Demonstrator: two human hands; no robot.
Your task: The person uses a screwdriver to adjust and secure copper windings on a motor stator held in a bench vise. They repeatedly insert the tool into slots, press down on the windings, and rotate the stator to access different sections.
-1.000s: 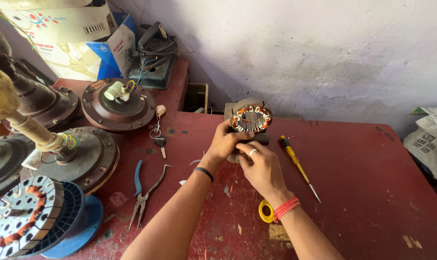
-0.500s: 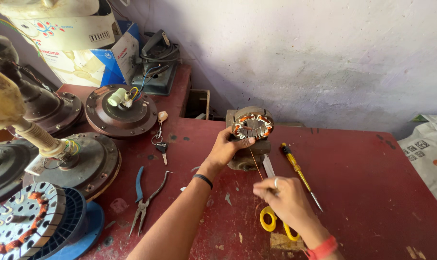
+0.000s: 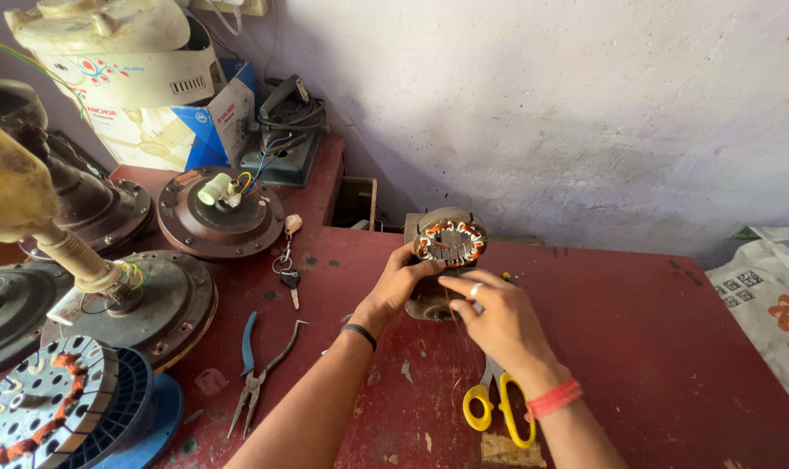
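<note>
Two hands on a small motor stator (image 3: pixel 447 241), its winding face tilted up toward the camera, axis leaning away, left hand (image 3: pixel 398 285) clasped its side, right hand (image 3: pixel 492 314) rested loosely open against it.

A cramped repair corner against a rough plaster wall

The pale, patchy wall (image 3: pixel 542 113) rises right behind a scuffed dark-red worktop (image 3: pixel 664 347); daylight falls soft and even, and a second red worktop (image 3: pixel 321 187) butts in just beside it at the left.
</note>
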